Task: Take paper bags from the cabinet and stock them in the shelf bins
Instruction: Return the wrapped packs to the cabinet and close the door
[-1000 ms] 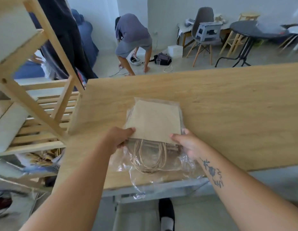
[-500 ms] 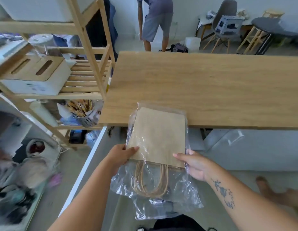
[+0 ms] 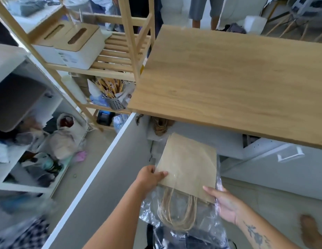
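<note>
Both hands, left (image 3: 149, 177) and right (image 3: 224, 202), pinched the bags (image 3: 188, 164) at their handle end; the long axis pointed away, probably toward the cabinet (image 3: 201, 139).

Both bare forearms reach forward from the bottom of the view. The left hand (image 3: 149, 177) is palm down, with the thumb stretched to the right and the fingers curled under. The right hand (image 3: 224, 203) is lower and nearer, fingers extended to the left, with a tattoo on its forearm.
</note>
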Available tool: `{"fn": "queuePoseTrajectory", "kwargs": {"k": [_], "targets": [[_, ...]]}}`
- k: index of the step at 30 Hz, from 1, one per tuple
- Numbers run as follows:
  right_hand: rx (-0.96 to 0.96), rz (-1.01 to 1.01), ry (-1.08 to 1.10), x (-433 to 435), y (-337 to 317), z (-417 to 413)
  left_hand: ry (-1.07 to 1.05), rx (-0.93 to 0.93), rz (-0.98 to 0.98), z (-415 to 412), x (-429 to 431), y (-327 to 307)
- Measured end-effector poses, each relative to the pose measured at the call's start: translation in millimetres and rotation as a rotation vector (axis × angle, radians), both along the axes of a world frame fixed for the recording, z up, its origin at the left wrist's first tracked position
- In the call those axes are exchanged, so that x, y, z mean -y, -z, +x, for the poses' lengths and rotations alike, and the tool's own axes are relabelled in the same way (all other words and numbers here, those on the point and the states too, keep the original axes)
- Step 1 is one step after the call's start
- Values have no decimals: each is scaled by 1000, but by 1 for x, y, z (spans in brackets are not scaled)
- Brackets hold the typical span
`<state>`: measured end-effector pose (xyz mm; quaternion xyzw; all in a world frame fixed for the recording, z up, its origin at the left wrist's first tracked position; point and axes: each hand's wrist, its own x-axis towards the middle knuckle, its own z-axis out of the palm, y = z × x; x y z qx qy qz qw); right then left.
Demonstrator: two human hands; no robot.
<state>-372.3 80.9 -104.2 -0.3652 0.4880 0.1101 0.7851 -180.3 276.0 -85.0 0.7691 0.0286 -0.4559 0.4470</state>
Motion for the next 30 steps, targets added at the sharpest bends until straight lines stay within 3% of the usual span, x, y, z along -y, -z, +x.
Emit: {"fn": "queuePoseTrajectory", "kwargs": {"k": [5,8,19,24,30], "targets": [[-24,-83,61,58,30,35,-63,64,-26,18,68,33],[-10,-168,104,97,67,63,-57,104,12,37,111,73],[14,-385,46,196,220,150,-213,152,-145,102,207,226],[81,-560,17,223,230,194,-282,305,-195,128,225,246],[26,-805,93,227,216,222,-348,360,-289,135,234,243]]}}
